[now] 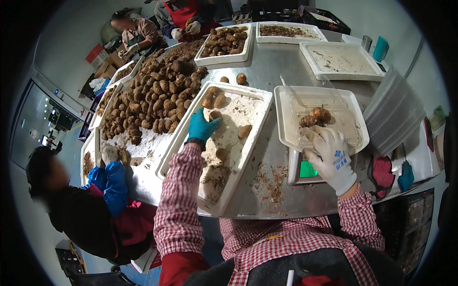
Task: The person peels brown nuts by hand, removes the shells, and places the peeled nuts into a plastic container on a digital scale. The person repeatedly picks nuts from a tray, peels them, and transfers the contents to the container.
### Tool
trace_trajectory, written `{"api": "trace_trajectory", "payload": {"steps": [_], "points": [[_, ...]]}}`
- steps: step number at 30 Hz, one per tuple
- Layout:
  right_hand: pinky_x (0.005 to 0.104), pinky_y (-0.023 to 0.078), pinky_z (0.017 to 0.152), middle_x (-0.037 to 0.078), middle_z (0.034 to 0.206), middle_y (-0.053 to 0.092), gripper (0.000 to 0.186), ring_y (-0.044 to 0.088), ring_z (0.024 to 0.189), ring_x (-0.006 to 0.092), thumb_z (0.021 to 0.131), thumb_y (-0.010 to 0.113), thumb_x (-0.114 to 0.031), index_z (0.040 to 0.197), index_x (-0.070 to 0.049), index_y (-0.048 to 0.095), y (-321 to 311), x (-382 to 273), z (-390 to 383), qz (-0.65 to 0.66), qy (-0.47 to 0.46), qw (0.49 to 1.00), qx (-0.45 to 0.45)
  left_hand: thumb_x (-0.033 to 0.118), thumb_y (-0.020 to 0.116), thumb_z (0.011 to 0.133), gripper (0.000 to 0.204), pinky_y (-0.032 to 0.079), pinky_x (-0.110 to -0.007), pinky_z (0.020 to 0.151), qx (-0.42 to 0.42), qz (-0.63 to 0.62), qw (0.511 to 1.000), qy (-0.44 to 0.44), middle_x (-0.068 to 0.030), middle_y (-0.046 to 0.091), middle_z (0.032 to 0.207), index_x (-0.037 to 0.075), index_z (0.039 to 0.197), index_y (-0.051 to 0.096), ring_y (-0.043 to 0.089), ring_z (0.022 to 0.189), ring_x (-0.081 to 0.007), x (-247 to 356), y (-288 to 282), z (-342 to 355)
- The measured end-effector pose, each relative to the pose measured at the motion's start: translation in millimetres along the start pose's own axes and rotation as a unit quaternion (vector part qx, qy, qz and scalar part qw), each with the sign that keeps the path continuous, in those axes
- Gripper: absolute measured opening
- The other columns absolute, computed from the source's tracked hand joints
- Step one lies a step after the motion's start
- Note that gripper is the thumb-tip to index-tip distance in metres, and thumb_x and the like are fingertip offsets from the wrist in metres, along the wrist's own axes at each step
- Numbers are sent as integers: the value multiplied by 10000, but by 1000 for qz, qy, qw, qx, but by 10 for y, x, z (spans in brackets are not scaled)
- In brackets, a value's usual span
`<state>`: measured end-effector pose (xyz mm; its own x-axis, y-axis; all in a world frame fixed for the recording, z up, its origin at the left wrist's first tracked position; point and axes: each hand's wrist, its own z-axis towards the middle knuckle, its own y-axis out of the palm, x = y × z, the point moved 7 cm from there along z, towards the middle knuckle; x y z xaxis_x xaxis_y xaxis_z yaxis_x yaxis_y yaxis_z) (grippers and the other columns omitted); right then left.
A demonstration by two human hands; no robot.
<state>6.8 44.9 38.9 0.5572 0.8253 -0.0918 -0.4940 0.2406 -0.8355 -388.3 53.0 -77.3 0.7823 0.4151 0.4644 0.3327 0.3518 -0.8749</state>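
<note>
A: Where is the left hand (202, 127), the one in the teal rubber glove?
B: Inside a long white rectangular foam tray (238, 110), reaching in from the near side. Its fingers are parted around a small brown rounded tuber (215, 115), which sits right at the fingertips. Whether they grip it, I cannot tell.
A: What else lies about those fingers?
B: Just beyond the tips, a pair of brown tubers (220, 101) on the tray floor. To their right, one oval brown tuber (244, 131); nearer the wrist than the fingertips, another. Off to the fingers' left, outside the tray, a big heap of brown tubers (152, 93) spreads over the table.
A: And the right hand (331, 153), in the white knitted glove?
B: Its fingers curl over the near side of a clear thin plastic container (341, 121), with the thumb lower, toward the body. I cannot tell whether they pinch the plastic or only rest there.
A: Is anything in that container?
B: Two brown ringed tubers (321, 114), just past the right fingertips. A shallow white plastic tray (282, 129) lies beneath the container, and below the thumb shows a scale (292, 170) with a green lit display.
A: Farther right?
B: A tall stack of clear plastic pieces (395, 113), beyond the right hand's outer side.
</note>
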Motion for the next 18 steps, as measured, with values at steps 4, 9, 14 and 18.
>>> {"api": "trace_trajectory", "payload": {"steps": [4,9,14,18], "points": [[419,418,902,123,1096,608,361,553,1050,277,817,647,-220,1134,-52,606,-232,-301,33,61,-50,994,74,476,803,739,762,559,-436,832,-130,-18,991,-32,-221,625,1119,-33,1232,526,639,1002,-333,-194,517,340],[405,473,804,124,1013,624,308,594,968,279,814,659,-176,1096,-52,636,40,-500,-64,186,-110,976,18,299,668,892,422,538,-422,912,-185,-536,823,28,-172,650,1085,-28,1146,586,641,992,-290,56,416,-1],[350,487,731,119,874,621,287,610,813,274,828,657,-88,1102,-7,633,369,-605,83,428,50,901,-55,232,657,907,279,585,-306,716,-7,-350,910,220,-101,705,943,19,1086,644,685,847,-185,688,-240,-876],[357,486,840,148,1048,602,438,599,904,285,834,667,-96,1248,4,568,394,-702,200,396,67,916,-19,214,613,930,386,584,-336,813,-239,-822,495,-148,-125,662,1160,5,1252,569,656,1026,-230,983,-46,-1533]]}}
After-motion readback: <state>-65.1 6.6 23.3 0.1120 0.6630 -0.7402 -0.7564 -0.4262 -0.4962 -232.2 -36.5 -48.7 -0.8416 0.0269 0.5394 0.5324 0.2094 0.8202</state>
